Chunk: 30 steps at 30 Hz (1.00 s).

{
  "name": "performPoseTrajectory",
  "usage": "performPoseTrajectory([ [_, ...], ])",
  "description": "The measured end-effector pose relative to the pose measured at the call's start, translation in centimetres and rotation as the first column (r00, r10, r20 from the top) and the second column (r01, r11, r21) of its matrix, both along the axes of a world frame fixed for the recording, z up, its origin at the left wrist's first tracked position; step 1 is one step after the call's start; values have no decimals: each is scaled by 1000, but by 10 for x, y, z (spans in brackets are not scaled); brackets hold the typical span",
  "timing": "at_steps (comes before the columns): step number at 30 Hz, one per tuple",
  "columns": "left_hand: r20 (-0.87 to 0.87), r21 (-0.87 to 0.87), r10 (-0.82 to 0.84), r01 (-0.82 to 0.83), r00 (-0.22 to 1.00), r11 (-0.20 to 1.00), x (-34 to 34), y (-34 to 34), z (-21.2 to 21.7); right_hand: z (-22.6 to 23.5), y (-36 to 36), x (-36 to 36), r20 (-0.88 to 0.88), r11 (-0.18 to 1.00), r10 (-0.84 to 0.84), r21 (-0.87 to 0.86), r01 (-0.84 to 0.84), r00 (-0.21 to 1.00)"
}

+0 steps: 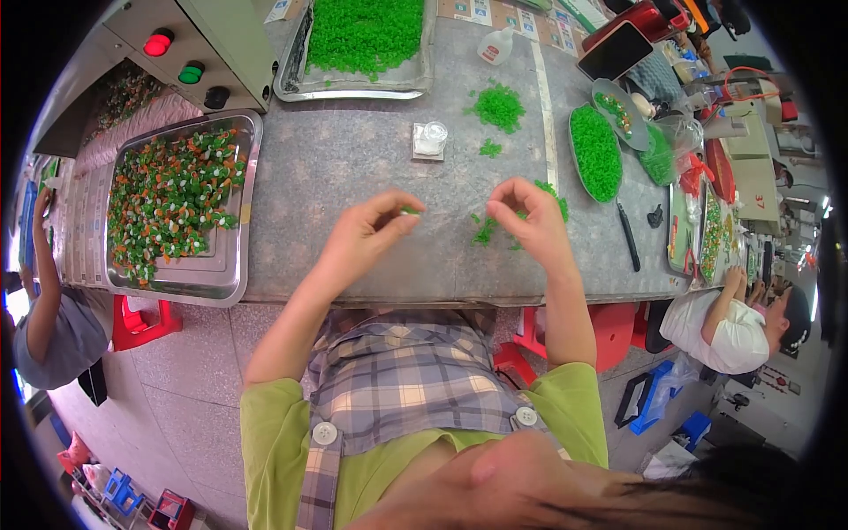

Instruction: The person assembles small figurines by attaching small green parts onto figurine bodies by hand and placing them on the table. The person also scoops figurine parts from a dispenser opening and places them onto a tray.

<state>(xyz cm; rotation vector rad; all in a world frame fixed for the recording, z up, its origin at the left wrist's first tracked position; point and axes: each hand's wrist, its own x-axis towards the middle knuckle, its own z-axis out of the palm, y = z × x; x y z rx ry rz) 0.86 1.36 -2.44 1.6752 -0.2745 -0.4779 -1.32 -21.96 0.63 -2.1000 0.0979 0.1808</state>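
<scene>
My left hand (pixel 364 231) is raised over the grey table, with thumb and forefinger pinched on a small green-and-white piece (pixel 409 211). To its right, my right hand (pixel 541 234) has its thumb and forefinger brought together; what they hold, if anything, is too small to make out. Beside and below those fingers lie loose small green pieces (pixel 483 231). Farther back sits a small white square block (pixel 428 141) with a clear round dish on it. Two more heaps of the bright green pieces, a larger pile (pixel 499 108) and a little cluster (pixel 490 148), lie behind my right hand.
At left stands a metal tray (pixel 251 190) of green, orange and white pieces, below a machine with a red button (pixel 158 42). Another metal tray (pixel 353 95) holds green pieces. Rightward are an oval bowl (pixel 576 166), a black pen-like tool (pixel 629 237) and a phone (pixel 616 50). People sit both sides.
</scene>
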Motion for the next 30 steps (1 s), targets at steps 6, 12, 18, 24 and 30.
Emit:
performPoseTrajectory([
  [6,-76,68,-95,100,993,993,-6,-22,9,-2,28,-7,-148,872,120,489,-33,982],
  [12,173,152,-86,59,981,987,-7,-22,18,0,38,-9,51,961,109,249,-119,993],
  [18,234,97,0,-23,972,995,-9,-22,17,-10,39,-8,122,963,50,257,-80,991],
  [24,148,29,144,-150,978,988,-9,-23,11,-10,46,5,-106,831,49,557,19,993],
  [30,-198,-260,92,-142,976,955,3,-10,1,-5,30,63,166,981,-4,191,-28,986],
])
